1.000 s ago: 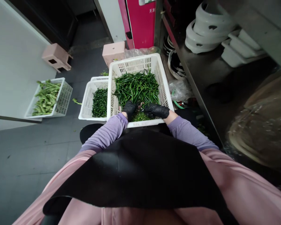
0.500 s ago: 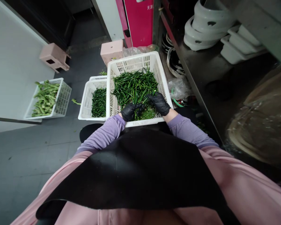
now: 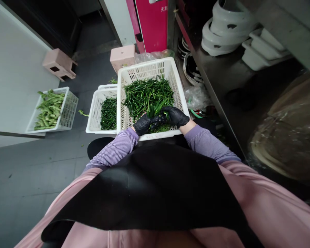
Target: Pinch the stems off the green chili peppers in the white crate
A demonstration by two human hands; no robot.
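Note:
A large white slotted basket (image 3: 179, 93) stands in front of me, holding a heap of long green chili peppers (image 3: 144, 93). Over its near end, my left hand (image 3: 142, 124), in a black glove, is closed around a few green chilies (image 3: 151, 111) that point up and away. My right hand (image 3: 177, 116), gloved too, meets it from the right with bent fingers pinched at the chilies. Its fingertips are partly hidden. Small green stem bits (image 3: 160, 128) lie below both hands at the basket's near end.
Left of the large basket sits a smaller white basket (image 3: 93, 115) with green chilies. Farther left, another basket (image 3: 71, 110) holds pale green stalks. Two pink stools (image 3: 122, 57) stand behind. A metal shelf (image 3: 217, 74) with white containers runs along the right.
My hands have come closer together. Several chilies now stick up from my left hand, and my right hand has moved in against them.

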